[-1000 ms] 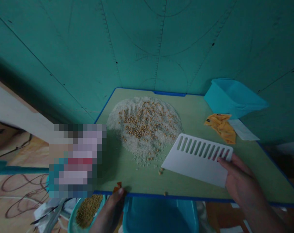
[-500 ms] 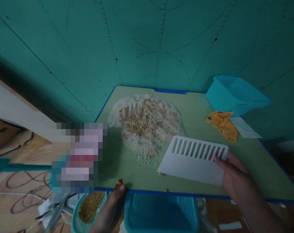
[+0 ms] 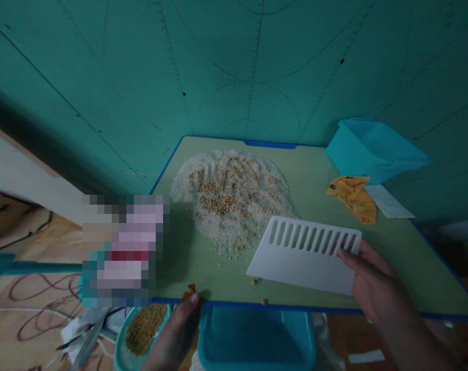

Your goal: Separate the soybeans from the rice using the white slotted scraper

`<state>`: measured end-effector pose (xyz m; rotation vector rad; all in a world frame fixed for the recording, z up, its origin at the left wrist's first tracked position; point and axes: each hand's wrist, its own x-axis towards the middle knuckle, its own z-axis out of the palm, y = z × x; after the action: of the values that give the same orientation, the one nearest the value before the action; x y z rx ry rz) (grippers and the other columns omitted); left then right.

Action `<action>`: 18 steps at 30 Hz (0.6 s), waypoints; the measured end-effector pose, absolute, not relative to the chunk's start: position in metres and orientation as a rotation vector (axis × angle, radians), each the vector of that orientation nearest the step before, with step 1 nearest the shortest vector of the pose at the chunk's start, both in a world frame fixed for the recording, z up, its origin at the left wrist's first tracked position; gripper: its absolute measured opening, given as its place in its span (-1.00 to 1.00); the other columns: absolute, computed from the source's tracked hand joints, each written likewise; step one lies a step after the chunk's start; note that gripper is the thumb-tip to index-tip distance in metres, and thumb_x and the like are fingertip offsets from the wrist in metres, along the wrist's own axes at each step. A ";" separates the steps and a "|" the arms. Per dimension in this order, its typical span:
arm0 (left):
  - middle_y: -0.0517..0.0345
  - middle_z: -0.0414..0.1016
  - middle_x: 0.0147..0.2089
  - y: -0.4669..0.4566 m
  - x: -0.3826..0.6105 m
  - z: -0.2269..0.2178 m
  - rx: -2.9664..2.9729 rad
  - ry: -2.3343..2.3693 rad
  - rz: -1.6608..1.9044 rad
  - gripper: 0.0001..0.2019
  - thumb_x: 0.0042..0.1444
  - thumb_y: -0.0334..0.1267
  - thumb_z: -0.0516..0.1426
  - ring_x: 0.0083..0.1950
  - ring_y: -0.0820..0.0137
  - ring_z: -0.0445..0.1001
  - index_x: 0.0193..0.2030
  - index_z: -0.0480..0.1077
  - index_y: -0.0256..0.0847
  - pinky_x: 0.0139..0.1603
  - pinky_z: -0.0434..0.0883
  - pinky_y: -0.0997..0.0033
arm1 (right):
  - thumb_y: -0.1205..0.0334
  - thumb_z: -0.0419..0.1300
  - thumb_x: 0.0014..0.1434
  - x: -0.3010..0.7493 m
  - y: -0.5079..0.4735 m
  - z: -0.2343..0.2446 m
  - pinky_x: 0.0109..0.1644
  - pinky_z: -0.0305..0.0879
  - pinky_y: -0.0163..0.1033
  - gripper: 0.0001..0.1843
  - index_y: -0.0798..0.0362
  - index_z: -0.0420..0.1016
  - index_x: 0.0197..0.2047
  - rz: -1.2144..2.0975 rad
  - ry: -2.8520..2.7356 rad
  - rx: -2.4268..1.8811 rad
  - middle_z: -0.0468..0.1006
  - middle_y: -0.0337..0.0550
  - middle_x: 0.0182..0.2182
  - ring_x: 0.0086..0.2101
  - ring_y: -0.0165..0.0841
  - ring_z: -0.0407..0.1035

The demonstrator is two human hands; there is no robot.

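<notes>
Presently, your right hand (image 3: pixel 380 281) is closed on the right end of a white scraper (image 3: pixel 295 265), with the thumb on its front face, near the slots. You hold this scraper over the right near part of the table (image 3: pixel 210 283), its row of slots on the upper side; whether its lower edge touches the surface, I cannot tell. Just beyond its left end lies the wide heap of white grains (image 3: pixel 187 175), with many yellow-brown beans (image 3: pixel 220 203) mixed on top. Some loose beans (image 3: pixel 263 302) lie between the scraper and the near edge.

Your left hand (image 3: pixel 177 322) is at this near edge, its thumb against a small orange-brown piece (image 3: pixel 190 293). Its fingers are hidden, so one cannot say if they grip it. Below the edge, a blue tub (image 3: pixel 257 340) stands between your two hands. At far right, a yellow cloth (image 3: pixel 355 198) lies near a turquoise container (image 3: pixel 347 152).
</notes>
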<state>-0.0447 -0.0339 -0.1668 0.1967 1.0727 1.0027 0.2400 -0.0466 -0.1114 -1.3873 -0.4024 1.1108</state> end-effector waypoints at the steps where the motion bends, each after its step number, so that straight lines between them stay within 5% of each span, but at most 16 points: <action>1: 0.08 0.66 -0.30 -0.034 -0.045 -0.167 0.196 1.069 0.997 -0.76 -0.29 -0.24 0.35 -0.02 0.07 0.49 -0.38 0.55 -0.17 0.05 0.40 0.21 | 0.20 0.33 -0.11 0.243 -0.046 -0.112 -0.04 0.25 -0.09 -0.77 -0.05 0.51 -0.30 1.098 -0.409 -1.379 0.59 -0.21 -0.30 -0.20 -0.19 0.42; 6: 0.15 0.66 -0.35 -0.034 -0.044 -0.167 0.203 1.050 1.036 -0.83 -0.30 -0.30 0.36 -0.01 0.10 0.49 -0.48 0.52 -0.15 0.04 0.42 0.25 | 0.17 0.38 -0.20 0.251 -0.043 -0.115 -0.03 0.25 -0.09 -0.67 -0.05 0.52 -0.28 1.070 -0.431 -1.408 0.59 -0.20 -0.28 -0.17 -0.18 0.41; 18: 0.12 0.66 -0.36 -0.034 -0.050 -0.172 0.273 1.026 0.940 -0.74 -0.30 -0.20 0.35 -0.13 0.12 0.55 -0.37 0.57 -0.15 -0.01 0.44 0.23 | 0.17 0.33 -0.10 0.232 -0.049 -0.109 -0.08 0.29 -0.11 -0.79 -0.03 0.52 -0.32 1.189 -0.422 -1.400 0.60 -0.16 -0.34 -0.23 -0.19 0.45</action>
<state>-0.0496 -0.0338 -0.1721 0.2726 1.0256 0.9403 0.2325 -0.0490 -0.1091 -1.3998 -0.4218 1.1891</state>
